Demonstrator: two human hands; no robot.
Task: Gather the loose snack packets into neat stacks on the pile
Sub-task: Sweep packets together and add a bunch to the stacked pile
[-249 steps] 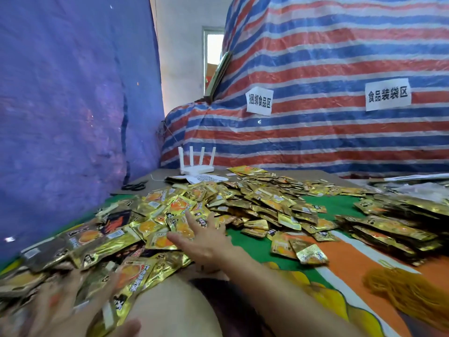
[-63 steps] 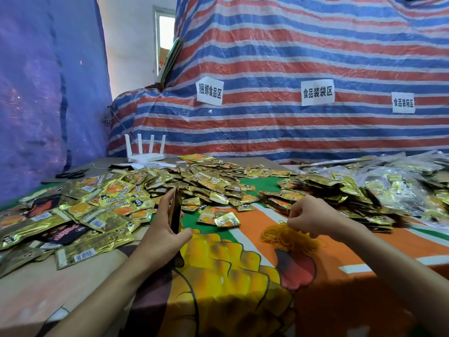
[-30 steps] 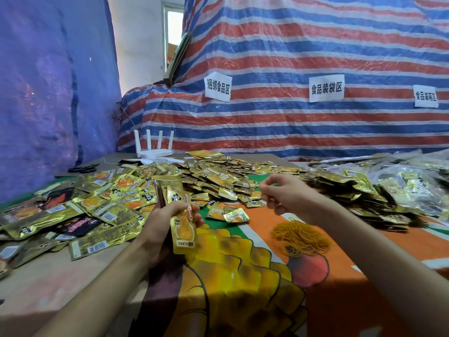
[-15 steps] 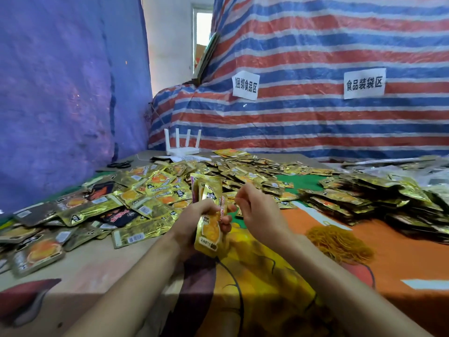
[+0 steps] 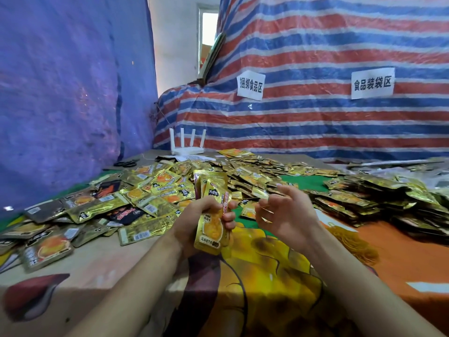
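Observation:
My left hand (image 5: 190, 223) grips a small upright stack of gold snack packets (image 5: 211, 222) just above the patterned table cloth. My right hand (image 5: 288, 212) hovers a little to the right of the stack with fingers curled and spread, and a thin yellow rubber band (image 5: 266, 214) seems stretched over them. Several loose gold packets (image 5: 155, 193) lie scattered flat across the left and middle of the table. A pile of bundled packets (image 5: 364, 198) sits at the right.
A heap of yellow rubber bands (image 5: 352, 242) lies on the orange cloth by my right forearm. A white router (image 5: 187, 148) and black scissors (image 5: 126, 163) sit at the back left. Blue tarp (image 5: 60, 93) closes the left, and striped tarp (image 5: 315, 117) closes the back.
My right hand took a rubber band from the heap and came to the stack in my left hand. Its fingers have now spread apart beside the packets.

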